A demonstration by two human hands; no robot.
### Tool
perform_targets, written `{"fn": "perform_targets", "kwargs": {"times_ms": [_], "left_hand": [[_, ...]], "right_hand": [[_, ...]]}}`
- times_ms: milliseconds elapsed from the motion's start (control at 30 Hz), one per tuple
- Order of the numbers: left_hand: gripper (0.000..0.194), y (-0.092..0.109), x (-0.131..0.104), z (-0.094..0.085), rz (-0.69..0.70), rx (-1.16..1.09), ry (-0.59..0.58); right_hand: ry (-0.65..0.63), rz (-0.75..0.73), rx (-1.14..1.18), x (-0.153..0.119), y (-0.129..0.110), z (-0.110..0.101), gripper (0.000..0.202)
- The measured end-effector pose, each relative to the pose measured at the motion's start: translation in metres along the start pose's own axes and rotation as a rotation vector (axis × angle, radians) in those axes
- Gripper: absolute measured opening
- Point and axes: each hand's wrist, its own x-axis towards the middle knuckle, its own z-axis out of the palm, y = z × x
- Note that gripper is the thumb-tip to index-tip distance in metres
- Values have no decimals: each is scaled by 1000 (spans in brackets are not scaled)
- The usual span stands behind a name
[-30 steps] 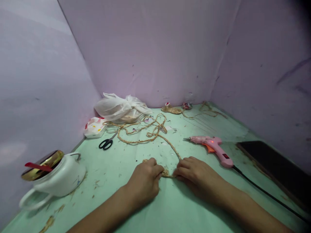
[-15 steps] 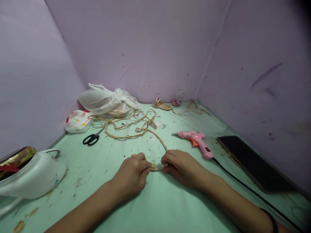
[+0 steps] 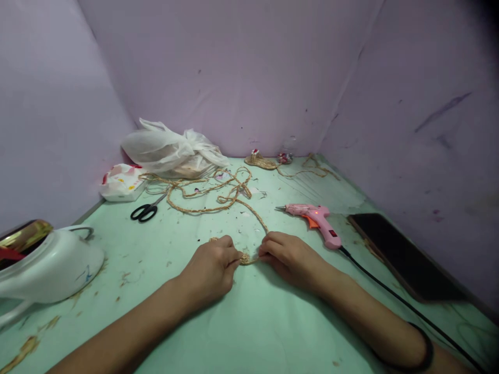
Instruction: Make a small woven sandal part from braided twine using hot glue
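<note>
A small coiled piece of braided straw (image 3: pixel 245 258) lies low over the table, mostly hidden under my left hand (image 3: pixel 216 262), whose thumb and fingers pinch its right end. From that piece a straw braid (image 3: pixel 255 215) runs to my right hand (image 3: pixel 286 257), which is closed on it. Beyond the right hand the same braid goes up the table into a loose tangle of loops. To the right of my right hand lies a pink glue gun (image 3: pixel 317 218), its nozzle facing left and a small orange light glowing on it.
Black-handled scissors (image 3: pixel 145 212) lie left. At the back are a white plastic bag (image 3: pixel 171 148), a tissue pack (image 3: pixel 121 183), a finished-looking straw sole (image 3: pixel 260 162) and a container of beads (image 3: pixel 285 158). A phone (image 3: pixel 401 257) lies right, a white pot-like vessel (image 3: pixel 58 267) left.
The whole view has shifted slightly, so things sit higher in the picture. Both hands keep their hold, and the short stretch of braid between them tilts up a little toward the right hand.
</note>
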Motion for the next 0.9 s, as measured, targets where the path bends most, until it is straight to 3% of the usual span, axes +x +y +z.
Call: {"fn": "perform_targets", "kwargs": {"times_ms": [233, 700, 900], "left_hand": [[27, -2, 1, 1, 17, -6, 6], [27, -2, 0, 2, 30, 17, 18], [25, -3, -2, 2, 93, -49, 69]], "right_hand": [[19, -30, -19, 7, 3, 2, 16], [-50, 34, -61, 28, 1, 7, 13], [-89, -16, -100, 25, -5, 3, 12]]}}
